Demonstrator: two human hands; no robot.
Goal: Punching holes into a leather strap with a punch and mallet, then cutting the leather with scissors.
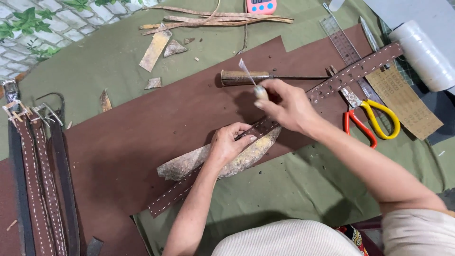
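Brown stitched strap [265, 125] running diagonally across frame centre, over a worn pad [246, 154]; pinned flat under left hand [230, 142], fingers pressed down; small tool [253, 83] pinched in right hand [286, 106] just above; scissors [372, 118] at right

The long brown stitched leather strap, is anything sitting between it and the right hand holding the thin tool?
Nothing visible does. The right hand holds a thin pale-handled tool just above the long brown stitched leather strap, which the left hand presses onto a worn, mottled curved leather scrap.
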